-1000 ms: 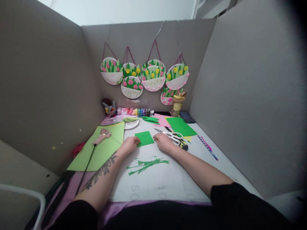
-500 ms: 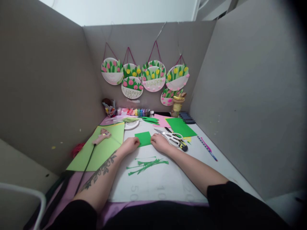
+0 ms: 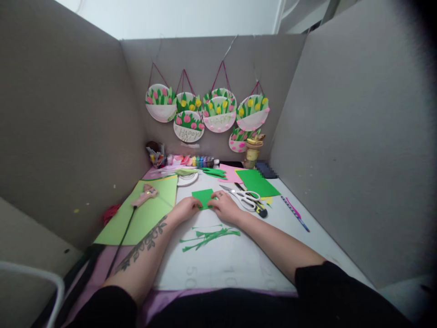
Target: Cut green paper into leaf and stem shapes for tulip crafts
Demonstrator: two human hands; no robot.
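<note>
A small green paper rectangle [image 3: 202, 196] lies on the white tabletop between my two hands. My left hand [image 3: 187, 208] is closed on its lower left corner, the fingertips at its near edge. On the right side, my right hand [image 3: 225, 206] grips the paper's near right edge with curled fingers. Just right of that hand lie white-handled scissors [image 3: 246, 199], partly over a black and yellow utility knife [image 3: 261, 212]. Thin green paper strips [image 3: 210, 236] are heaped on the table nearer to me, below the hands.
A glue gun [image 3: 146, 196] with its cord rests on light green sheets [image 3: 129, 223] at left. A dark green sheet [image 3: 257, 182], cut green leaves [image 3: 215, 172] and paint bottles [image 3: 201, 161] sit farther back. Paper-plate flower crafts [image 3: 219, 116] hang on the grey partition [image 3: 287, 64].
My right hand has slid left along the paper's near edge, and its fingers now overlap the sheet more. My left hand has shifted slightly right, bringing both hands closer together.
</note>
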